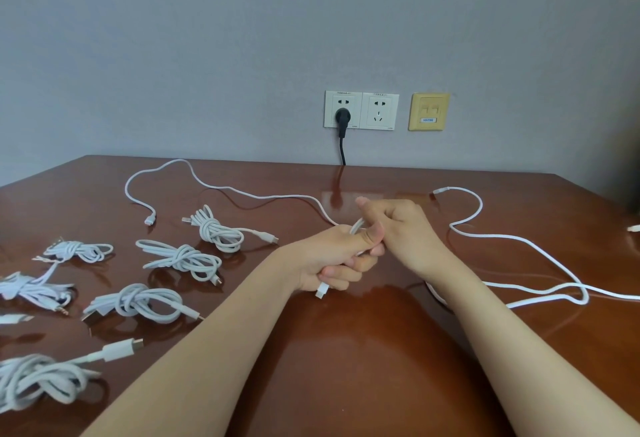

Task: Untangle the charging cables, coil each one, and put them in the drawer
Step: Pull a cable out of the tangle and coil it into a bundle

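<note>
On the table (346, 360), head view: your left hand (329, 258) grips a white cable (242, 191) in a closed fist, its flat plug (322, 290) poking out below the fingers. Your right hand (407, 229) sits touching the left, thumb raised and fingers curled in toward the cable. The fingertips are hidden behind your left thumb, so you cannot tell whether they pinch it.

From the fist the cable's free length runs away to the far left, a thin, limp, matte line on glossy brown wood, so the slack must come in from the left hand's side. A second cable (519, 240) snakes loose on the right and passes under your right forearm. Knotted white bundles (183, 258) lie at left. No drawer is in view
</note>
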A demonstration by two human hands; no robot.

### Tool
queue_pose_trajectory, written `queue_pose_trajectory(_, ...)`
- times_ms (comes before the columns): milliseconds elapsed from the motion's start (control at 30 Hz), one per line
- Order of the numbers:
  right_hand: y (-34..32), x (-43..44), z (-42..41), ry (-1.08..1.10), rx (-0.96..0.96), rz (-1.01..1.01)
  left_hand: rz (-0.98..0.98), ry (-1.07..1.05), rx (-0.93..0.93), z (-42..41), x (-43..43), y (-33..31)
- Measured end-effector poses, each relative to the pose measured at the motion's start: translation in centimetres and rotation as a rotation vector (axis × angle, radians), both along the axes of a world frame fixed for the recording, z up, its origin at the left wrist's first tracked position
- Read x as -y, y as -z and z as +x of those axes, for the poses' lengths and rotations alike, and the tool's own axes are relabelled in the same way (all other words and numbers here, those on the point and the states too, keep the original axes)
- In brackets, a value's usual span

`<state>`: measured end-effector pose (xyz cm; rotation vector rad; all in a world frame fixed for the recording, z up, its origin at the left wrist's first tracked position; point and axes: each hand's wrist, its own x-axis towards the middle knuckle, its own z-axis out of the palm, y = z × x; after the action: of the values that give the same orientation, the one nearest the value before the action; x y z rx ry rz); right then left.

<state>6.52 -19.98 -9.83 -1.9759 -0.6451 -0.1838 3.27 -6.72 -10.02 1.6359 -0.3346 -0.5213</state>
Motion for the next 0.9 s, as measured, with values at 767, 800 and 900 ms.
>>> queue_pose_trajectory(767,0.6,0.8,1.4,0.241,-0.003,0.050,-0.170,-0.558,0.127,1.6,0.9,0.2)
queue_pose_trajectory(800,0.5,0.7,1.3,0.229,0.036,-0.009,-0.157,-0.581,0.142,1.6,0.9,0.3)
queue_pose_trajectory(900,0.7,-0.1,0.8,0.205,0.141,-0.191,-0.097,-0.650,0.213,1.6,1.0,0.7)
